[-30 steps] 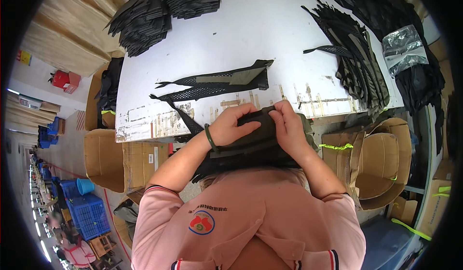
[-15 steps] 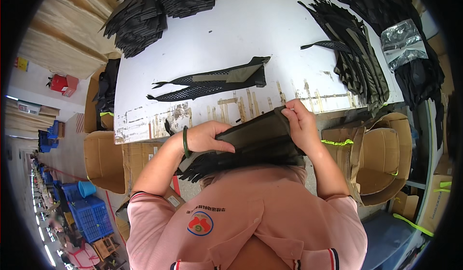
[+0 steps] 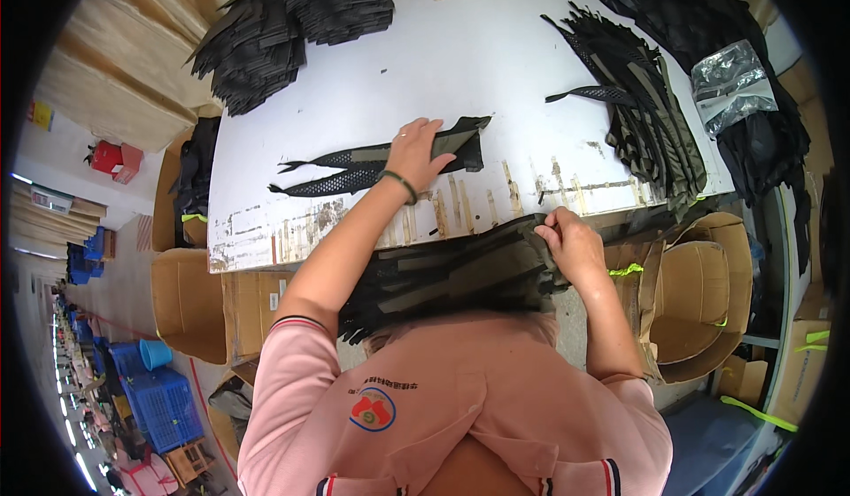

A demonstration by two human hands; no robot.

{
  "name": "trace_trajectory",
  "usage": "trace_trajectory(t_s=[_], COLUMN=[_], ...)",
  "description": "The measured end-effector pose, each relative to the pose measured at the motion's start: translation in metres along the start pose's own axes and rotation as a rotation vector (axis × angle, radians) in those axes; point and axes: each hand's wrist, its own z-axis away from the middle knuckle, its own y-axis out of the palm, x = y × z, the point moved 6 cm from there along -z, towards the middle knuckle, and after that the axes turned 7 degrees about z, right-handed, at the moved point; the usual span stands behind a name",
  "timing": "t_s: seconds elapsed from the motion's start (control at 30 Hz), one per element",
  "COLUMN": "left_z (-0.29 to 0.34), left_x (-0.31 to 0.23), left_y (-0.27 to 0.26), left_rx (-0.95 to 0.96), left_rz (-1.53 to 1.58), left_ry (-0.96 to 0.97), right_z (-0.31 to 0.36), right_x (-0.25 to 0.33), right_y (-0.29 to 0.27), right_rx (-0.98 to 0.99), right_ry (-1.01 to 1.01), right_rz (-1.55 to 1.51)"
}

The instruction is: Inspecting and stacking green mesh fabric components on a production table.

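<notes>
My left hand (image 3: 418,154), with a bangle at the wrist, lies with fingers stretched and thumb apart on a black and olive mesh fabric piece (image 3: 345,180). That piece lies flat on the white table, its two narrow mesh ends pointing left. Between the table edge and my body, a bundle of dark fabric pieces (image 3: 443,276) rests across my lap. At the bundle's right end my right hand (image 3: 571,246) pinches the corner of a fabric piece between thumb and fingers.
Stacks of black fabric pieces (image 3: 332,4) stand at the table's far left. More olive and black mesh strips (image 3: 655,115) lie at the right, beside a clear plastic bag (image 3: 733,87). Cardboard boxes (image 3: 188,297) flank me below the worn table edge.
My left hand has left the lap fabric and reached forward onto the piece on the table. My right hand has lowered slightly, still pinching fabric; the lap bundle now lies flatter.
</notes>
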Motion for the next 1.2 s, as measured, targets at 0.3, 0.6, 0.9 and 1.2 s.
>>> trace_trajectory(t_s=[0.3,0.6,0.9,1.2], left_z=[-0.028,0.009,0.032,0.038], left_x=[-0.05,-0.095,-0.079,-0.113], left_y=[0.023,-0.008,-0.002,-0.023], left_rx=[0.37,0.405,0.34,0.317], left_rz=[0.409,1.215,0.913,0.512], left_ry=[-0.168,-0.299,-0.303,0.036], right_z=[0.004,-0.028,-0.023,-0.03], right_x=[0.022,0.078,0.082,0.087], right_y=[-0.036,-0.033,-0.019,-0.039], right_rx=[-0.415,-0.435,-0.32,-0.379], right_ry=[-0.297,-0.388,-0.412,-0.545], right_rz=[-0.249,-0.25,-0.102,-0.107])
